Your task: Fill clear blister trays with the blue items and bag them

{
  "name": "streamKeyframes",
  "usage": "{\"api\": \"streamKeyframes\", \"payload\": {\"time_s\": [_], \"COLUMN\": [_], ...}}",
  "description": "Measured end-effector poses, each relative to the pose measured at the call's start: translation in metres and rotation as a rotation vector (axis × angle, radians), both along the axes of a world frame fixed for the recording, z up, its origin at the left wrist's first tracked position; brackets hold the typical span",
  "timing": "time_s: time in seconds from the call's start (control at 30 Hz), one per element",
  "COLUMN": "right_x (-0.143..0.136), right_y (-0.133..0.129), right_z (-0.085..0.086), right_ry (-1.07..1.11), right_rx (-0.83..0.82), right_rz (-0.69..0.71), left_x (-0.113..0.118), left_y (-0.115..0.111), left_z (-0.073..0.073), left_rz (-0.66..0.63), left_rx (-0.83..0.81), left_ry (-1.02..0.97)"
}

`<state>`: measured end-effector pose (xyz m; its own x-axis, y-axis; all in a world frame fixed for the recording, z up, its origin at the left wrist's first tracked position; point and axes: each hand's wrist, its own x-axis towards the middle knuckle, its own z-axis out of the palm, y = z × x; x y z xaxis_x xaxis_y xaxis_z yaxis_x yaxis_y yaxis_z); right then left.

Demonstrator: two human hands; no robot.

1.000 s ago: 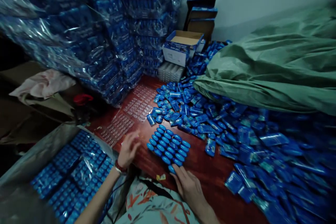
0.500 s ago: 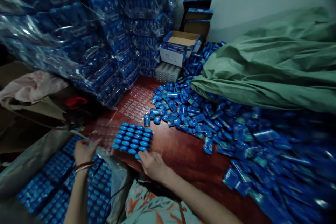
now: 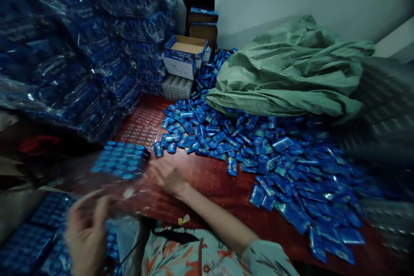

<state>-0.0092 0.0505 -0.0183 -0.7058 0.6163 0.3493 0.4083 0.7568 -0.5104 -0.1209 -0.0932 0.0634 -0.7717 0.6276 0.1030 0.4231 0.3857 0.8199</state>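
Note:
My left hand [image 3: 86,233] is low at the left, blurred, with its thumb and forefinger apart. A smear of clear plastic [image 3: 129,194] shows beyond its fingertips; whether the hand touches it I cannot tell. On the reddish table, a block of small blue packs [image 3: 121,159] stands in close rows with rounded tops showing. My right hand [image 3: 168,177] is just right of this block, low over the table, its blurred fingers stretched out and nothing visible in them. A clear plastic tray with moulded hollows [image 3: 139,133] lies behind the block.
Loose blue packs [image 3: 223,138] spread across the table's middle and right, partly under green cloth [image 3: 284,73]. Film-wrapped stacks [image 3: 97,43] rise at the left. An open carton [image 3: 179,64] sits on clear trays [image 3: 177,87]. More blue packs [image 3: 29,233] fill a container at lower left.
The view has turned right. My right hand has let go of a pack at the block's near edge and lies beside the block. My left hand has come lower and nearer, its fingers wider apart.

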Motion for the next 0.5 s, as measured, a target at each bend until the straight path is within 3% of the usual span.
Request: {"api": "streamKeyframes", "payload": {"time_s": [0.07,0.13,0.23,0.33,0.43,0.5], "right_x": [0.048,0.098,0.158,0.187,0.193,0.194], "right_y": [0.016,0.032,0.054,0.071,0.084,0.088], "right_z": [-0.004,-0.007,-0.005,-0.001,0.001,-0.001], "right_ry": [0.100,0.112,-0.133,-0.405,-0.469,-0.431], "right_rx": [-0.060,-0.084,0.011,0.101,0.128,0.124], "right_rz": [-0.271,-0.504,-0.487,-0.386,-0.334,-0.337], "left_x": [0.030,0.061,0.104,0.131,0.141,0.141], "left_y": [0.021,0.039,0.055,0.059,0.053,0.043], "left_z": [-0.018,-0.046,-0.089,-0.115,-0.121,-0.115], "left_rz": [-0.224,-0.350,-0.427,-0.405,-0.298,-0.324], "left_rx": [0.017,-0.023,-0.091,-0.091,-0.062,-0.148], "left_ry": [-0.254,-0.443,-0.541,-0.614,-0.805,-0.893]}}
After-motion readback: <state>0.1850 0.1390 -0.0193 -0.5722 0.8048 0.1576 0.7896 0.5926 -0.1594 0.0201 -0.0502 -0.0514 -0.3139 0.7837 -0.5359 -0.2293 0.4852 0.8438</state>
